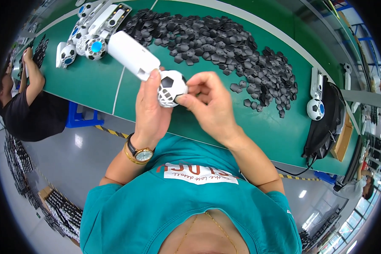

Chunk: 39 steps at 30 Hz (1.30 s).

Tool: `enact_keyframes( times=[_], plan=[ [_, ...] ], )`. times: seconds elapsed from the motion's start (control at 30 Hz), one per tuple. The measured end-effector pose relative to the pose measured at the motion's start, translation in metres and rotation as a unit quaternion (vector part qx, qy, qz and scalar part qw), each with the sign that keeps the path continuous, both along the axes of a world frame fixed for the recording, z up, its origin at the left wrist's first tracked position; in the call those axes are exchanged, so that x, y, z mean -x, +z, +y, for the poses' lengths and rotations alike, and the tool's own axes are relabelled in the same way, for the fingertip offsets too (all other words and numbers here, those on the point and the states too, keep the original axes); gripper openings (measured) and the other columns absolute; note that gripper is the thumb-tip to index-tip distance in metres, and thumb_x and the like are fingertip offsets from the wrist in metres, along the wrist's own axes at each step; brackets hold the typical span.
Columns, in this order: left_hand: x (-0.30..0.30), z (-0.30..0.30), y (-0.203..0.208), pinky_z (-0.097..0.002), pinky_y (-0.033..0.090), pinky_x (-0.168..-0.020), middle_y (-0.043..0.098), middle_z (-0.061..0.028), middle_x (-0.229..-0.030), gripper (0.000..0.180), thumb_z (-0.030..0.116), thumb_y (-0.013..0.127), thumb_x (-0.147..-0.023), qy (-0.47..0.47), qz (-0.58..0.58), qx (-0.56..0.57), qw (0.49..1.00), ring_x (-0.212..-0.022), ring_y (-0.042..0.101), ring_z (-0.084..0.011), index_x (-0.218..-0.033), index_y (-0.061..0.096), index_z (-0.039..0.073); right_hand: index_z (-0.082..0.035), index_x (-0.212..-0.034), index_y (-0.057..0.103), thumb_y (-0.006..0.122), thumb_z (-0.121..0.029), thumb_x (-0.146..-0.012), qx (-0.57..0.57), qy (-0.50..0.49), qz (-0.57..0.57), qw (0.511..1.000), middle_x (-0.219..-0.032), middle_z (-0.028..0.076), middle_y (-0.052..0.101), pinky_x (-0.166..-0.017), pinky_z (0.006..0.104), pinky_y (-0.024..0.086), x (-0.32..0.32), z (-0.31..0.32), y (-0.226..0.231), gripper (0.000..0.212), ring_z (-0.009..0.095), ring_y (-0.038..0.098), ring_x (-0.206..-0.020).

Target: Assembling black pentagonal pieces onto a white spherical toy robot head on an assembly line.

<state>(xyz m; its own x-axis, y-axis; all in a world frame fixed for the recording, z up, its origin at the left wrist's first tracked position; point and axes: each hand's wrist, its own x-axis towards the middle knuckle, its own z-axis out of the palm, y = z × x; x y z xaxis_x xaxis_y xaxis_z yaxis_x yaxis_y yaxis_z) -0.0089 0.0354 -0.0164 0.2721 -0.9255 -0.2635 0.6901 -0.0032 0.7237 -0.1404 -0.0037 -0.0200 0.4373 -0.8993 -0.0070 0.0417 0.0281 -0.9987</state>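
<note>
My left hand [150, 99] is closed around a white device with a ball-shaped end patterned like a football [172, 86]. Its long white body [133, 55] slants away to the upper left. The ball has black pentagons and an open lattice on its lower side. Against the right side of the ball, my right hand [209, 101] is closed, thumb and index finger pressing on it. A dark patch shows by the index fingertip; whether it is a loose piece cannot be told. Beyond my hands, a large pile of black pentagon pieces [216, 40] covers the green table [190, 118].
Several similar football-ended devices [96, 47] are heaped at the back left. Another device [316, 109] lies at the right beside a black bag [328, 120] and a cardboard box [343, 137]. A co-worker [29, 93] sits at the left, near a blue stool [78, 116].
</note>
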Motion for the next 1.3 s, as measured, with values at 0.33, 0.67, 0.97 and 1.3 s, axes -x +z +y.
enact_keyframes(
  times=[0.33,0.67,0.97,1.3],
  plan=[
    [-0.005,0.002,-0.002,-0.033,0.049,-0.082,0.058,-0.0073,-0.104,0.035,0.035,0.043,-0.099,-0.039,0.022,-0.019,0.999,-0.097,0.059,-0.0163,-0.116,0.046,0.005,-0.002,-0.097,0.055,0.07,-0.003,-0.081,0.043,0.066,0.043,0.996,-0.081,0.003,0.058,-0.061,0.0237,0.05,0.014,-0.02,-0.002,0.022,0.008,0.058,-0.073],
    [-0.016,0.0,-0.011,-0.0412,0.052,-0.083,0.06,-0.011,-0.104,0.039,0.039,0.045,-0.098,-0.045,0.017,-0.012,0.999,-0.1,0.061,-0.027,-0.118,0.048,0.005,0.0,-0.093,0.063,0.069,-0.004,-0.078,0.373,-0.038,0.346,0.86,-0.086,0.012,0.06,-0.065,0.0357,0.051,0.071,-0.067,-0.008,0.017,0.028,0.061,-0.075],
    [-0.017,-0.003,-0.006,-0.0396,0.052,-0.081,0.061,-0.0107,-0.102,0.039,0.038,0.049,-0.097,-0.032,0.02,-0.003,0.999,-0.096,0.062,-0.0242,-0.116,0.047,0.005,-0.001,-0.091,0.061,0.068,-0.008,-0.079,0.387,-0.001,0.432,0.815,-0.087,0.014,0.059,-0.067,0.0408,0.05,0.06,-0.072,-0.001,0.015,0.033,0.061,-0.079],
    [-0.019,-0.007,-0.003,-0.0408,0.052,-0.083,0.061,-0.0102,-0.101,0.038,0.039,0.045,-0.098,-0.025,0.024,-0.014,0.999,-0.097,0.061,-0.0269,-0.114,0.049,0.005,-0.001,-0.09,0.06,0.068,-0.006,-0.079,0.368,0.031,0.472,0.801,-0.082,0.011,0.063,-0.062,0.0357,0.05,0.061,-0.086,0.007,0.014,0.025,0.062,-0.066]
  ],
)
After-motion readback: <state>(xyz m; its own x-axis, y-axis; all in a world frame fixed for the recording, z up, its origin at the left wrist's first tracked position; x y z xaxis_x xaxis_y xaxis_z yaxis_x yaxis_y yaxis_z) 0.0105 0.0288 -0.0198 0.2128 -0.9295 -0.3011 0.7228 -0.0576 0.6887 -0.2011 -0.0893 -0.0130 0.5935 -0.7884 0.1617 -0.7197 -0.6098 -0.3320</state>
